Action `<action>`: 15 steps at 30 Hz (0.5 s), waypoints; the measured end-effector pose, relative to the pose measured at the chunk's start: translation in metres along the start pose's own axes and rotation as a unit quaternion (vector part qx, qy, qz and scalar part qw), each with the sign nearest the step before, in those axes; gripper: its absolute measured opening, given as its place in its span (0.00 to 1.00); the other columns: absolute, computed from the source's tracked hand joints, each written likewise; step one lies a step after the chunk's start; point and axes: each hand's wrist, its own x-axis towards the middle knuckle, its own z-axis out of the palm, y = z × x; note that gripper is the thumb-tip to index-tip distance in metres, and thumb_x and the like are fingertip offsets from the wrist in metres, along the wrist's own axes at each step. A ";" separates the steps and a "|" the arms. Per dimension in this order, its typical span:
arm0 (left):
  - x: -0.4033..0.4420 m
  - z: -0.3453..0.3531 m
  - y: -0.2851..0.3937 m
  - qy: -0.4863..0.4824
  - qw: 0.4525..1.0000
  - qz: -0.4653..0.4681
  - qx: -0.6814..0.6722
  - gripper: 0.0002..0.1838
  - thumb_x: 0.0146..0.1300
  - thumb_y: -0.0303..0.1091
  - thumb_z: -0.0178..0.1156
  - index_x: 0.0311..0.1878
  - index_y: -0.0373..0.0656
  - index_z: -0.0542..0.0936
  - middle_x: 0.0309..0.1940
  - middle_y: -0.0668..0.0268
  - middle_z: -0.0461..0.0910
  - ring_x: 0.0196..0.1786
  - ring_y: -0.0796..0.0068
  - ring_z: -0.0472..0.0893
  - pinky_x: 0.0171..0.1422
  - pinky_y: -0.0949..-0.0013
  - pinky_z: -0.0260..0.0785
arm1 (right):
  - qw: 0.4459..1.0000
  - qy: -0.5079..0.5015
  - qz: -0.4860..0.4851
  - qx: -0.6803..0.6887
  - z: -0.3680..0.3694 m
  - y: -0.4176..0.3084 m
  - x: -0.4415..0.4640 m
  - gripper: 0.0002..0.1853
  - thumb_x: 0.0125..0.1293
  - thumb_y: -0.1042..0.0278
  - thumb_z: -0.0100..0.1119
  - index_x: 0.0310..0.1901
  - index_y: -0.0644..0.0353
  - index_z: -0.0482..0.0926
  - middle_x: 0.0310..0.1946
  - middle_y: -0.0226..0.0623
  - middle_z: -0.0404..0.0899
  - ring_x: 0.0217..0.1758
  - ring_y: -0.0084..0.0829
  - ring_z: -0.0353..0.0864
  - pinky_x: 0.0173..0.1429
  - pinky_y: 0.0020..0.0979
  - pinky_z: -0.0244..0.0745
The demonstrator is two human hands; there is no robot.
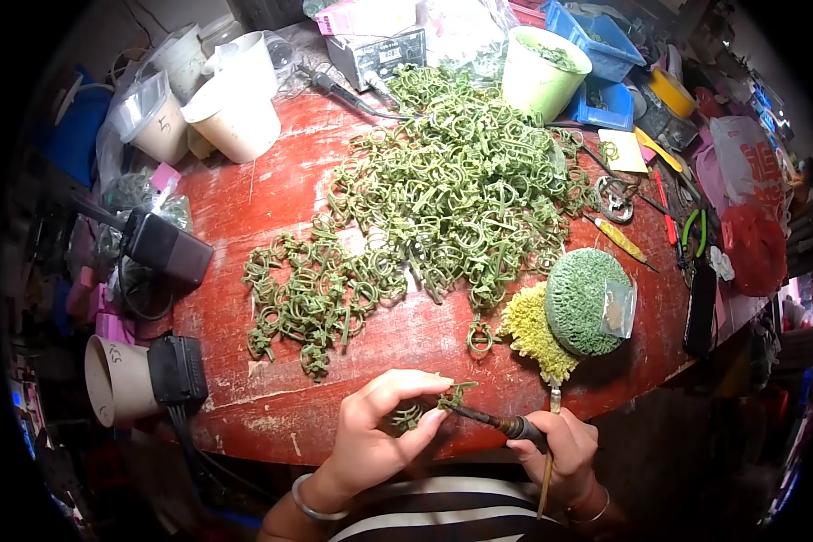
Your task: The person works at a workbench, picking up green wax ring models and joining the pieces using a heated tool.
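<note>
Between the thumb and fingers of my left hand is a small green ring-shaped piece with knobbly bits, like a wax ring pattern. More green rings show under that hand's fingers. My right hand is closed around a soldering iron, whose dark tip meets or nearly meets the piece. The same hand also holds a thin paintbrush, bristle end pointing up. Just beyond lie a round green textured pad with a small clear packet on it and a yellow frilly mass.
A large heap of green rings covers the table's middle, with a smaller heap at left. White tubs stand at the back left. A green-filled tub, blue baskets and green-handled pliers are to the right.
</note>
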 end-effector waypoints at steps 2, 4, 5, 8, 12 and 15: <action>0.000 0.000 -0.001 0.003 1.000 0.010 0.004 0.15 0.58 0.17 0.70 0.50 0.35 0.84 0.48 0.54 0.87 0.53 0.63 0.87 0.60 0.63 0.77 | 1.000 0.002 0.003 0.001 0.001 0.001 -0.001 0.17 0.60 0.58 0.78 0.40 0.60 0.83 0.24 0.34 0.75 0.21 0.36 0.77 0.25 0.34 0.71; 0.000 0.000 -0.002 0.004 1.000 0.009 0.003 0.15 0.58 0.17 0.70 0.50 0.35 0.84 0.48 0.54 0.87 0.53 0.63 0.87 0.60 0.63 0.77 | 1.000 0.001 0.004 0.001 0.000 0.001 -0.001 0.17 0.60 0.58 0.78 0.40 0.60 0.83 0.24 0.34 0.75 0.21 0.36 0.77 0.25 0.34 0.71; 0.000 0.000 -0.002 0.007 1.000 0.012 0.001 0.16 0.58 0.18 0.71 0.51 0.36 0.85 0.47 0.55 0.87 0.52 0.63 0.87 0.59 0.64 0.78 | 1.000 0.001 0.005 0.001 0.000 0.001 -0.001 0.17 0.60 0.58 0.78 0.40 0.60 0.83 0.24 0.34 0.75 0.21 0.36 0.77 0.25 0.34 0.71; 0.000 0.001 -0.003 0.011 1.000 0.015 -0.001 0.16 0.58 0.19 0.70 0.51 0.37 0.85 0.47 0.56 0.87 0.51 0.64 0.87 0.58 0.65 0.79 | 1.000 0.011 0.007 0.012 0.001 0.003 -0.004 0.17 0.61 0.57 0.77 0.40 0.61 0.83 0.24 0.35 0.77 0.21 0.35 0.77 0.25 0.33 0.72; 0.000 0.001 -0.002 0.011 1.000 0.013 -0.006 0.17 0.59 0.18 0.70 0.52 0.37 0.85 0.49 0.56 0.87 0.52 0.64 0.87 0.59 0.65 0.78 | 0.999 0.028 0.003 0.029 0.001 0.003 -0.004 0.17 0.62 0.57 0.77 0.40 0.61 0.82 0.24 0.34 0.78 0.22 0.35 0.78 0.26 0.33 0.72; 0.000 0.001 -0.004 0.010 1.000 0.015 -0.015 0.17 0.59 0.18 0.69 0.52 0.37 0.85 0.50 0.56 0.87 0.53 0.64 0.87 0.60 0.64 0.78 | 0.999 0.024 0.005 0.035 0.001 0.005 -0.006 0.17 0.62 0.57 0.77 0.41 0.61 0.83 0.24 0.34 0.78 0.22 0.34 0.78 0.26 0.33 0.72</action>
